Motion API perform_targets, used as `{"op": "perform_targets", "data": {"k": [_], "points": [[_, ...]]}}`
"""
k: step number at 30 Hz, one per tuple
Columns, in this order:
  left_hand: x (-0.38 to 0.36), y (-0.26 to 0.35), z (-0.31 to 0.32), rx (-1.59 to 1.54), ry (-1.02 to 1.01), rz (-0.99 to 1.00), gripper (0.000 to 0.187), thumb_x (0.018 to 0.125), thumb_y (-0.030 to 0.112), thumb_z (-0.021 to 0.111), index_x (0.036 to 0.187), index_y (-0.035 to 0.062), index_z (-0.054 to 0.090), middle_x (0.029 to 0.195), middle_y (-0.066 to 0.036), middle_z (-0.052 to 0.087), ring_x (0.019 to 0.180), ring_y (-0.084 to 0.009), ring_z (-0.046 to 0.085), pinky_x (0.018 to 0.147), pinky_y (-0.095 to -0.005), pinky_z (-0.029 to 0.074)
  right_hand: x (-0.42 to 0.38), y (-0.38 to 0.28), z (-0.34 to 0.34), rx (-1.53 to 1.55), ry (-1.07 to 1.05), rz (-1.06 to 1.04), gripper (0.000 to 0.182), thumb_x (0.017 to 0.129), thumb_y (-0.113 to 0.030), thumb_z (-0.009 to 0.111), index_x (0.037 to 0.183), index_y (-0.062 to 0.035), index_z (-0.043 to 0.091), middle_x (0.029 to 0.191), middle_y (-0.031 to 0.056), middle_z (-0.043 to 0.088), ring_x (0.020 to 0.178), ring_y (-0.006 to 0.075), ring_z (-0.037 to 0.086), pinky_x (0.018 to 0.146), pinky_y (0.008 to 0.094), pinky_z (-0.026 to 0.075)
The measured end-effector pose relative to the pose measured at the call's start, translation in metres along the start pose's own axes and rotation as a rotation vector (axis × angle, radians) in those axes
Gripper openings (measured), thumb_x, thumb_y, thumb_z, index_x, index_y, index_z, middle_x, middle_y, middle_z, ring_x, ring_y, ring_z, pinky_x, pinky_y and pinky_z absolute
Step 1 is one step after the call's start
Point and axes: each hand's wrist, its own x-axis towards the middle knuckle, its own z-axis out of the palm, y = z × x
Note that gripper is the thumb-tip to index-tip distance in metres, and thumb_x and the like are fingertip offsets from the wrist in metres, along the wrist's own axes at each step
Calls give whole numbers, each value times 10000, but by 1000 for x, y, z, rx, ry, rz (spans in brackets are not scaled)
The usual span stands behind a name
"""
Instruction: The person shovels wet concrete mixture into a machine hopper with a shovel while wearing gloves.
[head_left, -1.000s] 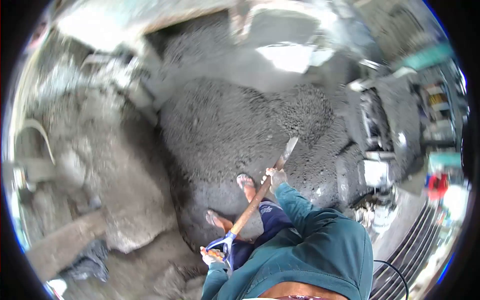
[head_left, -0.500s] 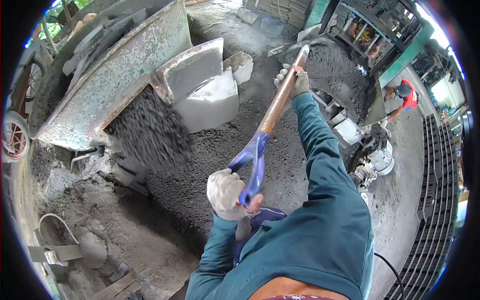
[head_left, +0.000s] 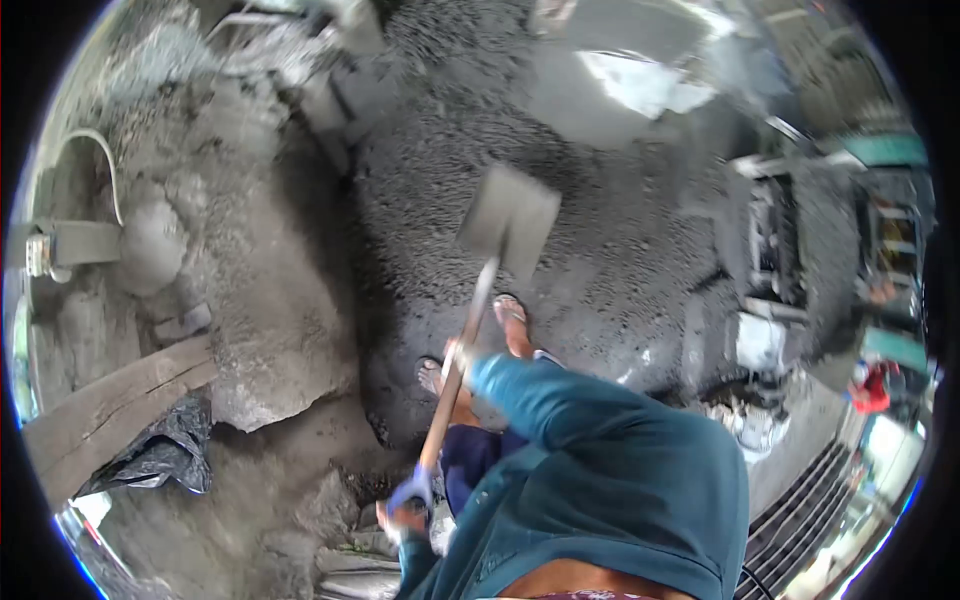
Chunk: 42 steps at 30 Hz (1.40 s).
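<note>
A shovel slants across my front, its flat grey blade out ahead over a dark gritty mix on the floor. My right hand, blurred, is closed round the wooden shaft partway down. At the near end, my left hand grips the blue D-shaped handle beside my left thigh. Motion smears the blade's edges, and no heap shows on it. My sandalled feet stand on either side of the shaft, just behind the blade.
To the left is a rough raised concrete ledge, with a wooden beam and black plastic near it. A pale motor sits at the right. Another person in red is at the far right, beside stacked dark slats.
My view has swung down and left. The shovel has come back from the heap at upper right to just before my feet, both hands still on it, the left one lower beside my thigh.
</note>
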Motion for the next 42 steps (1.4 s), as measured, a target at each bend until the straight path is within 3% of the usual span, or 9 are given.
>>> {"op": "perform_targets", "data": {"k": [3,6,12,13,16,27,32,39,42], "points": [[-62,21,-41,223,828,164,460,884,583,552,876,124,582,830,-48,575,784,-208,565,685,-386,485,38,227,-4,-292,-231,313,117,891,-133,585,814,-45,585,584,126,554,483,300,588,454,529,502],[-63,51,-45,281,1056,242,491,848,590,595,983,118,582,931,-56,572,872,-221,558,758,-427,486,-38,246,77,-186,115,663,132,836,-56,661,855,-62,531,580,94,519,504,293,585,437,460,485],[121,73,-16,465,661,432,660,775,603,680,1197,105,582,1134,-72,565,1048,-247,543,903,-508,489,270,17,24,-18,-306,250,130,962,-248,532,886,-143,545,745,43,541,639,259,567,648,477,509],[178,47,94,264,595,631,349,840,420,719,692,164,534,597,10,490,537,-171,470,510,-363,380,328,-51,12,91,-429,301,161,981,-287,516,893,-157,553,773,39,547,661,258,565,688,493,516],[191,20,161,230,603,523,466,946,448,580,618,142,452,480,-20,432,372,-163,392,357,-351,313,291,-108,31,-20,152,36,96,926,-217,606,934,-154,534,802,30,542,659,261,538,655,505,496],[101,-62,92,213,617,442,468,946,388,609,616,153,376,474,10,369,386,-129,343,377,-307,252,73,-105,-74,93,256,-242,103,912,-191,613,979,-166,539,737,16,509,583,233,527,547,455,477],[111,-60,135,242,283,-17,586,893,616,485,620,97,473,473,-77,405,367,-247,410,332,-398,342,-84,-198,-80,297,292,-453,110,879,-122,614,922,-146,515,736,19,511,597,235,540,544,441,470],[41,-60,482,498,-373,895,461,898,553,569,764,113,528,667,-15,526,515,-137,494,459,-302,408,-314,-400,-68,444,-358,-1092,160,933,-149,573,811,-101,481,684,25,454,611,220,494,671,427,464],[-51,-56,618,670,-1039,951,451,952,471,533,867,30,573,688,-55,569,580,-132,551,530,-286,479,-412,-482,-80,476,-456,-1359,180,889,-161,561,726,-106,510,646,49,494,637,234,539,674,446,485]]}}
